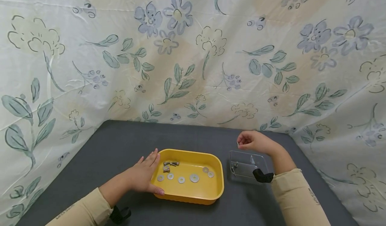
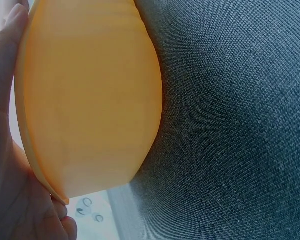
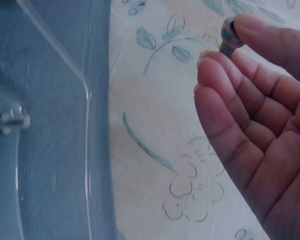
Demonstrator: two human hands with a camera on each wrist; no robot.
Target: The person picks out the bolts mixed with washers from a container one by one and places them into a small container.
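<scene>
My left hand [image 1: 143,174] lies against the left end of a yellow tray [image 1: 193,197], fingers stretched along its rim and thumb at the front corner. In the left wrist view the tray's outer wall [image 2: 90,100] fills the middle. Inside the tray are several small bolts [image 1: 174,164] and several flat washers [image 1: 194,178]. My right hand [image 1: 256,142] is raised over the far side of a clear plastic box [image 1: 245,175]. Between thumb and fingertips it pinches a small metal bolt [image 3: 230,37], round head up. Another bolt [image 3: 15,121] lies in the clear box.
A dark grey cloth-covered table [image 1: 135,135] carries both containers, the box to the right of the tray. Flower-printed fabric [image 1: 187,68] hangs behind the table and along both sides. A black strap [image 1: 263,176] is on the right wrist.
</scene>
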